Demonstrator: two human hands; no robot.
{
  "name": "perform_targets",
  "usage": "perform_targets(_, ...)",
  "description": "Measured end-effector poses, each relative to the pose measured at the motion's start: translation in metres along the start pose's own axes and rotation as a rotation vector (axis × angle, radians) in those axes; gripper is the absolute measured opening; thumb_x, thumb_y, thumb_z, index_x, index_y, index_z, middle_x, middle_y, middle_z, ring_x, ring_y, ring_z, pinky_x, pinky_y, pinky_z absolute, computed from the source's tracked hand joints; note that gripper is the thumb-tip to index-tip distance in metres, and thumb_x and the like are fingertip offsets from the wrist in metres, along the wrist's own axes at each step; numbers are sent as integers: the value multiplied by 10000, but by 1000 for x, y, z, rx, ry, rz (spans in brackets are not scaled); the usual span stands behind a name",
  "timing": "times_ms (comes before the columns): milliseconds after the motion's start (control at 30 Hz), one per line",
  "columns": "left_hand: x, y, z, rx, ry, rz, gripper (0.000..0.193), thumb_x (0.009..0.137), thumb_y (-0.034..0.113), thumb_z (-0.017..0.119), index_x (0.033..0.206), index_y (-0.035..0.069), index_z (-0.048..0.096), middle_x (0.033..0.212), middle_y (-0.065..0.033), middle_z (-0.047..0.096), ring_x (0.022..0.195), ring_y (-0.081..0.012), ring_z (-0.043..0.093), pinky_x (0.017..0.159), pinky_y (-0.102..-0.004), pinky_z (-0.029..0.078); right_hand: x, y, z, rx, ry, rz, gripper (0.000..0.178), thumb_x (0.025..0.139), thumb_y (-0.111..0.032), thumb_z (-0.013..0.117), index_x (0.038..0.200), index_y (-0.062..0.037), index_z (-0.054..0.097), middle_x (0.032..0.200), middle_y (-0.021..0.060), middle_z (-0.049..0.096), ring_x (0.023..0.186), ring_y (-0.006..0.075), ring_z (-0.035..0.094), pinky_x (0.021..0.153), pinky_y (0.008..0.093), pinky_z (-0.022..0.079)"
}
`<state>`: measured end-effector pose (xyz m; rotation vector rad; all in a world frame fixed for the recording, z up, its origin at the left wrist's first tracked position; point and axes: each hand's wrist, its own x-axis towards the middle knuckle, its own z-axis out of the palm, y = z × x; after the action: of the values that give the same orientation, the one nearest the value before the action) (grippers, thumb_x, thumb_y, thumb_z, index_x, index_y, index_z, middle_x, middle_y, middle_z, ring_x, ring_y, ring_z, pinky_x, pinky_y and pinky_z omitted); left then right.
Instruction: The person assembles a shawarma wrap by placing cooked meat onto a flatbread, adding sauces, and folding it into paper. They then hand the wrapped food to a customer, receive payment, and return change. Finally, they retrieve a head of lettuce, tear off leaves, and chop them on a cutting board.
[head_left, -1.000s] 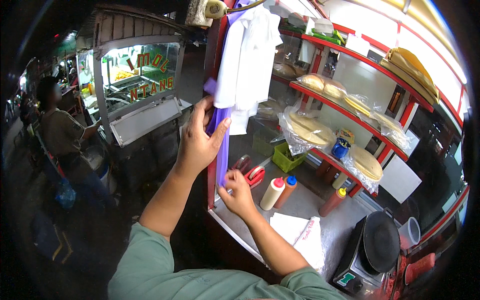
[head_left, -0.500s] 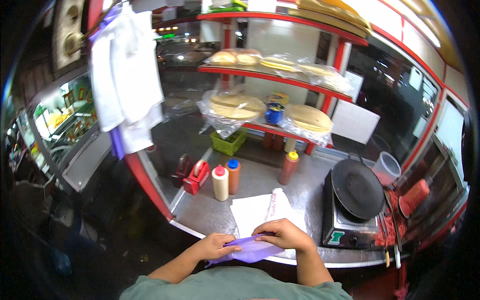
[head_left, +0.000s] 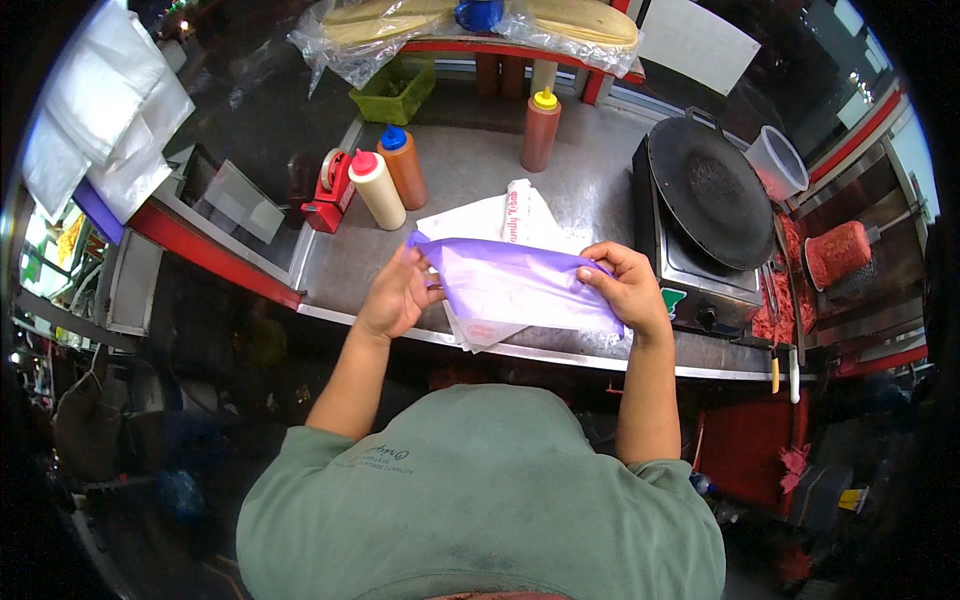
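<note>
A purple plastic bag is stretched flat between my hands above the counter's front edge. My right hand pinches its right end between thumb and fingers. At the opposite end, my left hand has its fingertips at the upper corner of the bag, with its thumb standing apart; the grip is partly hidden and blurred. Beneath the bag lie sheets of white paper and a white paper wrapper with red print, both partly covered by it.
Squeeze bottles with red, blue and yellow caps stand behind, beside a red tape dispenser. A black pan sits on a stove at right, near knives and reddish meat. Bagged flatbreads lie on the shelf.
My hands have moved apart, and the bunched purple bag is now spread out flat between them. The view has tilted down, showing more of my shirt and less of the shelves.
</note>
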<state>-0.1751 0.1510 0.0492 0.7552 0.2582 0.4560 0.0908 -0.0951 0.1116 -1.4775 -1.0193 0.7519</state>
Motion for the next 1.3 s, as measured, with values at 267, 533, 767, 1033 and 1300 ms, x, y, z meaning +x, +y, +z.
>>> perform_targets(267,-4,-39,4,127,249,127,473,848,-63,830,1096,140,482,1028,-40,644,928,-127,639,825,-305,556,16,22,45,-943,550,-364,318,833,-174,874,1085,-58,718,1211,133,704,1139,257,638,962,367,489)
perform_targets(533,-40,-45,-10,-14,17,93,299,965,96,765,1013,122,470,967,-16,592,902,-93,596,817,-256,520,5,3,145,-101,-94,-270,174,839,-160,835,925,-62,720,1277,136,636,1246,328,569,1084,452,408)
perform_targets(767,-27,14,-58,182,385,46,291,1020,282,672,1153,65,531,995,-51,621,904,-140,643,828,-288,556,20,8,104,-119,-278,-211,115,886,-105,787,951,-31,728,1064,104,699,1075,278,659,982,399,491)
perform_targets(1033,-7,74,9,721,70,1320,420,994,362,677,1249,75,507,1102,-76,623,910,-231,630,820,-385,534,68,77,151,-1078,325,263,875,829,-422,842,1549,-90,471,1422,252,512,1262,419,520,978,488,546)
perform_targets(1300,79,37,33,932,221,748,528,924,77,729,1393,35,491,1161,-123,609,1028,-228,618,953,-364,494,72,77,124,-847,286,304,787,814,-185,791,1536,-128,483,1345,244,574,1068,377,660,922,443,574)
